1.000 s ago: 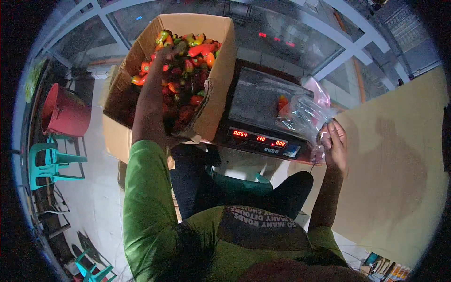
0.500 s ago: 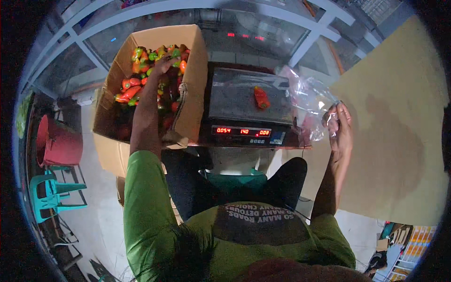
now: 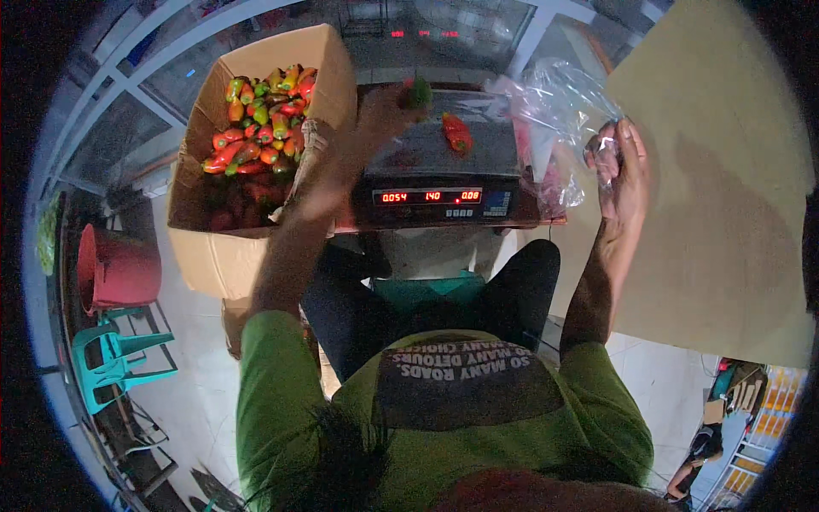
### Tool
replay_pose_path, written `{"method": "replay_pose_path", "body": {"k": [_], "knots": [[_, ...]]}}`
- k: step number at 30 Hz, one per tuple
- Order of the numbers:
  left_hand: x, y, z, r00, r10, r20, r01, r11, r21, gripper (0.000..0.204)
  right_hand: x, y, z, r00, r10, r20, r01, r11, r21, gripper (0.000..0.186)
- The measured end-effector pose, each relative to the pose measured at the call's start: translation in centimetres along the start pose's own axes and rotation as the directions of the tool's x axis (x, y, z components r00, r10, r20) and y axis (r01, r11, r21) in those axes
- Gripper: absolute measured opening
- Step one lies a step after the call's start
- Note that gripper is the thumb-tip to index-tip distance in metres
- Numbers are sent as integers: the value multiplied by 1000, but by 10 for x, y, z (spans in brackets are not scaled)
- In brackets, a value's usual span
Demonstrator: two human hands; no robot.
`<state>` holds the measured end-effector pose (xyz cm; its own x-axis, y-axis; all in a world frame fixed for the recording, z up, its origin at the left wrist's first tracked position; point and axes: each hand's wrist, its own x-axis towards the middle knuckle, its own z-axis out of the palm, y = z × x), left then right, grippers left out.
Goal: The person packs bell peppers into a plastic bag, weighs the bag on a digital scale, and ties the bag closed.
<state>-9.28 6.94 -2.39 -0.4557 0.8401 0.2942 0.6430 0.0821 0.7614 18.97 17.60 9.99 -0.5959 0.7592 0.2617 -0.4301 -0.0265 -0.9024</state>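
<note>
My left hand (image 3: 384,115), smeared by motion, is over the left edge of the scale and grips a green pepper (image 3: 418,92) at its fingertips. A single red pepper (image 3: 456,133) lies on the plate of the digital scale (image 3: 401,160), whose red display is lit. To the right, my right hand (image 3: 620,162) pinches the edge of a crumpled clear plastic bag (image 3: 563,102), which spreads toward the scale's right side. Left of the scale, a cardboard box (image 3: 341,64) holds many red, orange and green peppers (image 3: 266,119); my left forearm crosses its right wall.
A large tan board (image 3: 717,196) stands on the right. Behind the scale are glass panes in a pale frame (image 3: 529,38). A red bucket (image 3: 119,269) and a turquoise plastic chair (image 3: 102,363) are at the far left. Shelving (image 3: 768,418) shows at the lower right.
My left hand has come out of the box with a green pepper and moved right to the scale. My right hand still holds the bag. The whole view has shifted slightly.
</note>
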Motion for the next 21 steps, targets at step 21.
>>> {"method": "replay_pose_path", "body": {"k": [21], "knots": [[-19, -54, 115, 942, -230, -244, 326, 797, 509, 74, -14, -13, -23, 992, -86, -87, 78, 993, -92, 21]]}}
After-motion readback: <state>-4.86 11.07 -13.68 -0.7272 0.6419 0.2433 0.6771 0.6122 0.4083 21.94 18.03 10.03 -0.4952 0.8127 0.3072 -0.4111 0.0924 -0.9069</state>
